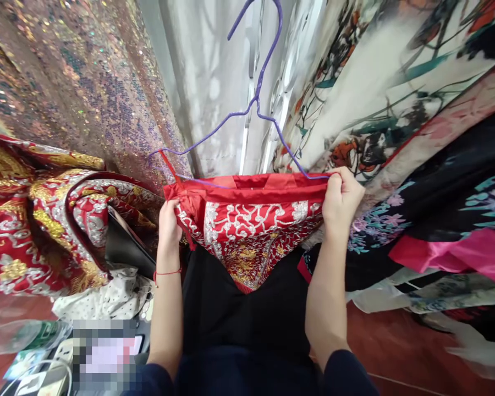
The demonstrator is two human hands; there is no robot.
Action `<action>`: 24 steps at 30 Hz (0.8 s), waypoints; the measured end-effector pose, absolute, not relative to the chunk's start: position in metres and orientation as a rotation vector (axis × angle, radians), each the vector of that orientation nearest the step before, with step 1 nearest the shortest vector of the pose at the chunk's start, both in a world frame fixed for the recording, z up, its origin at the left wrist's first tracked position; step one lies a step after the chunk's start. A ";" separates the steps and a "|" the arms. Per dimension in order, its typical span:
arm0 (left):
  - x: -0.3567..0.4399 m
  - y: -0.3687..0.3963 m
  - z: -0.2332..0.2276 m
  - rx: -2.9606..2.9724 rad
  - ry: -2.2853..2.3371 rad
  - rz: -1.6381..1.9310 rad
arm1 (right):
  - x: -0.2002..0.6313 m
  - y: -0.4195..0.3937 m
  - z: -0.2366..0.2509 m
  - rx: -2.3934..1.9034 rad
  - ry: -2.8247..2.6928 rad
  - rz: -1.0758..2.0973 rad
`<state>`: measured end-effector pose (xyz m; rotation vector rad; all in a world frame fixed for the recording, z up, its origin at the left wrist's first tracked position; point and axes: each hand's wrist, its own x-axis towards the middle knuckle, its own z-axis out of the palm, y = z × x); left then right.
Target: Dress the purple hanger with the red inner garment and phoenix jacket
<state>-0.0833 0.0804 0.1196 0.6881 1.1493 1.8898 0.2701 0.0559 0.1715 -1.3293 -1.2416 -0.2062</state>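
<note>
A red embroidered skirt (251, 220) with silver and gold patterns hangs stretched between my two hands, its lower part falling over my lap. My left hand (171, 224) grips the left end of its red waistband. At the other end, my right hand (341, 197) is closed on the waistband's corner, right by the end of the hanger's bar. The purple wire hanger (256, 102) stands above the skirt, its hook pointing up. A thin red strap (169, 165) loops over the hanger's left end.
Sequined fabric (78, 82) hangs at the left, above a red and gold embroidered garment (20, 231). Floral garments (396, 99) and black embroidered cloth (449, 203) hang on the right. A plastic bottle (16, 336) and a phone (138, 344) lie low left. The floor (379, 352) is reddish.
</note>
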 end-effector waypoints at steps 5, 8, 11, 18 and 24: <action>-0.084 0.064 0.099 0.820 1.188 1.927 | 0.265 0.032 0.162 -1.277 -1.160 -0.140; -0.085 0.068 0.100 0.916 1.226 1.890 | 0.265 0.020 0.159 -1.315 -1.147 -0.160; -0.083 0.072 0.100 0.998 1.212 1.845 | 0.270 0.011 0.152 -1.351 -1.145 -0.181; -0.073 0.048 0.082 1.106 1.164 1.738 | 0.286 -0.027 0.111 -1.336 -1.069 0.020; -0.069 0.009 0.067 0.943 1.110 1.661 | 0.265 -0.073 0.104 -1.197 -1.050 0.231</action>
